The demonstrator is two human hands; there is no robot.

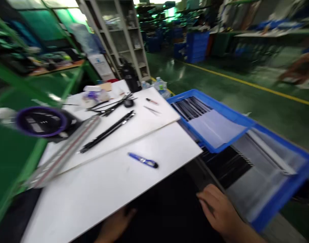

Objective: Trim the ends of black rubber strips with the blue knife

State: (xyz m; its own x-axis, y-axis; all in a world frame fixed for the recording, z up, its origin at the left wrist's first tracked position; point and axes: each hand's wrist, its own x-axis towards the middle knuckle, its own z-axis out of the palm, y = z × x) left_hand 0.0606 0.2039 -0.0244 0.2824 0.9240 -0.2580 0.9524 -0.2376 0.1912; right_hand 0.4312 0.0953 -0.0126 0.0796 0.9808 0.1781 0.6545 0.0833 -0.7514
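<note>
My right hand is low at the right, over my dark clothing and beside the blue trays. Its fingers are curled with thumb and fingertip close together; whatever may be between them cannot be made out. Below the front edge of the white table, my left hand shows blurred, its thumb visible and the other fingers mostly hidden in the dark. A blue pen-like tool with a dark tip lies on the table, apart from both hands.
Long black strips, tweezers and a steel ruler lie on the table. A purple-rimmed round container is at the left. The upper blue tray holds dark strips and a pale sheet, above a larger blue tray.
</note>
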